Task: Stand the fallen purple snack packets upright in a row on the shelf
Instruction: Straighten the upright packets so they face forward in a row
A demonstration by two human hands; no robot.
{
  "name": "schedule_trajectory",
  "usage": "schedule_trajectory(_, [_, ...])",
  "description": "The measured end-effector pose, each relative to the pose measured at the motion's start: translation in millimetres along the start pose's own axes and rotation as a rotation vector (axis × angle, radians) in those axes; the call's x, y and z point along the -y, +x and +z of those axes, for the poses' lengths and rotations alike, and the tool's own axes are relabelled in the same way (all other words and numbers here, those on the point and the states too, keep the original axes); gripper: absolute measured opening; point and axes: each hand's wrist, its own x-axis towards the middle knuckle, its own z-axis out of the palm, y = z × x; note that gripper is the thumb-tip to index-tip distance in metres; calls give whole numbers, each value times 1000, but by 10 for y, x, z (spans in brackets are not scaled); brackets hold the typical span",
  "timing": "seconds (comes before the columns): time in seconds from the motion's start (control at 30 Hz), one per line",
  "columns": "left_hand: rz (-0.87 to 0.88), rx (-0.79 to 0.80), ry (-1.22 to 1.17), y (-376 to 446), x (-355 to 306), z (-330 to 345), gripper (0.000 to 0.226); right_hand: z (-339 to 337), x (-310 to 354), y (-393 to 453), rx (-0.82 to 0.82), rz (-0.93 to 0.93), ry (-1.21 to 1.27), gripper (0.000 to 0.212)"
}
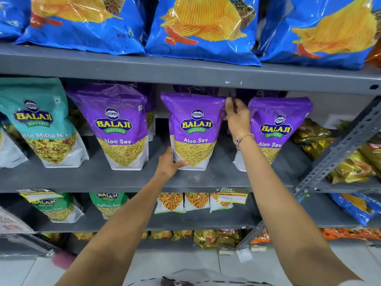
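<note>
Purple snack packets stood in a row on the middle shelf (127, 180), and we had both hands on the centre one. That middle packet (194, 129) stood upright near the shelf's front edge, its white base resting on the grey board. Our left hand (170, 162) cupped its lower left corner, thumb laid across the front of the base and the other fingers hidden behind, so we could not tell how far they wrapped. Our right hand (237, 118), with a beaded bracelet (244, 138) at the wrist, reached to the packet's top right corner, fingertips pressed together against its edge; whether they pinched the seal we could not tell.

To the left stood another purple packet (117, 124), leaning slightly, apart from the one we held. To the right stood a third purple packet (276, 129), partly behind our right forearm. More purple packs showed dimly behind the front row. A teal packet (39, 120) stood toward the shelf's left end, and blue chip bags (202, 27) lay on the shelf above.
</note>
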Motion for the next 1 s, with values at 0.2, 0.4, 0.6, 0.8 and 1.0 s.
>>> schedule_trajectory(0.2, [-8,-29,-14,-32,-5,34,62,17,101,44,-120,63,183,21])
schedule_trajectory(0.4, [-37,18,38,16,23,42,60,71,61,-52,-131,-12,239,2])
schedule_trajectory(0.6, [120,-8,-356,135,-377,-245,58,155,-550,-505,98,194,141,57])
schedule_trajectory(0.8, [295,-230,-578,294,-964,-488,8,205,-1120,-996,339,320,-67,102])
schedule_trajectory(1.0, [302,-284,-680,348,-1034,-536,12,184,-1281,-991,290,353,-114,91])
